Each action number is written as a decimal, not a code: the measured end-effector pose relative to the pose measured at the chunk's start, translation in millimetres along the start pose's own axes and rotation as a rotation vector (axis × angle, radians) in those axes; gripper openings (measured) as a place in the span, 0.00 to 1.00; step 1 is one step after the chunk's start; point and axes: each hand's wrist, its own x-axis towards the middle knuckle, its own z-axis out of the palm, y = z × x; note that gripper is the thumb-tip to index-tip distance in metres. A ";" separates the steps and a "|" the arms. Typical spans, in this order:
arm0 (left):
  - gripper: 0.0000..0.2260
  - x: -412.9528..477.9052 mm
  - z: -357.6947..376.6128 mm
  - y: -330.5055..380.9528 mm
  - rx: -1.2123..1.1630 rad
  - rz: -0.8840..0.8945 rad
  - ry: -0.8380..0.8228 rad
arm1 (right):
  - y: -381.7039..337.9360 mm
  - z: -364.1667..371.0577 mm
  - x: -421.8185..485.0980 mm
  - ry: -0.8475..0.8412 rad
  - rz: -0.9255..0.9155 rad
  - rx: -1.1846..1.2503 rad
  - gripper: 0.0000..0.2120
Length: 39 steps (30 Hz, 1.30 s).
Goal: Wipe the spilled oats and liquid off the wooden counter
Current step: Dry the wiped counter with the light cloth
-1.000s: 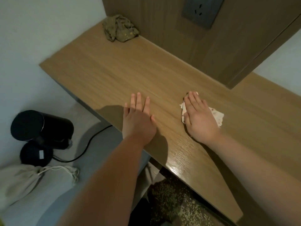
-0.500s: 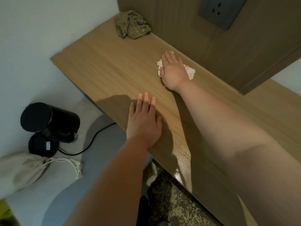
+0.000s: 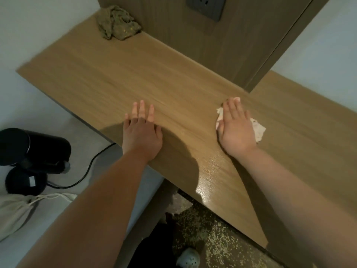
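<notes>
The left hand (image 3: 142,134) lies flat on the counter (image 3: 116,78) near its front edge, fingers (image 3: 142,111) straight and holding nothing. The right hand (image 3: 236,130), fingers also straight, presses a white tissue (image 3: 258,130) onto the wood near the wall panel. A wet sheen (image 3: 210,182) glints beside the right forearm and oats (image 3: 218,240) litter the floor below, while the kettle (image 3: 32,147) and drawstring bag (image 3: 13,211) down at left hide their contents.

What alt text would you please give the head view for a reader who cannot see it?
A person's right hand presses a crumpled white tissue on a wooden counter while the left hand rests flat nearby. A soiled olive rag lies at the back corner.
</notes>
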 end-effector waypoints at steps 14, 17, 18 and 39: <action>0.28 0.1 0.8 0.0 0.004 0.000 0.007 | -26.8 7.8 21.7 0.070 0.206 0.118 0.28; 0.29 -0.9 0.9 0.9 0.000 0.001 0.003 | -50.1 11.7 -5.8 -0.047 -0.183 0.098 0.28; 0.29 -1.4 0.7 0.9 -0.006 0.005 0.004 | -50.0 9.8 -19.3 -0.102 -0.365 0.080 0.28; 0.28 -1.0 -2.7 -2.2 -0.043 0.026 -0.010 | -37.8 25.4 -87.3 -0.172 -0.708 -0.139 0.27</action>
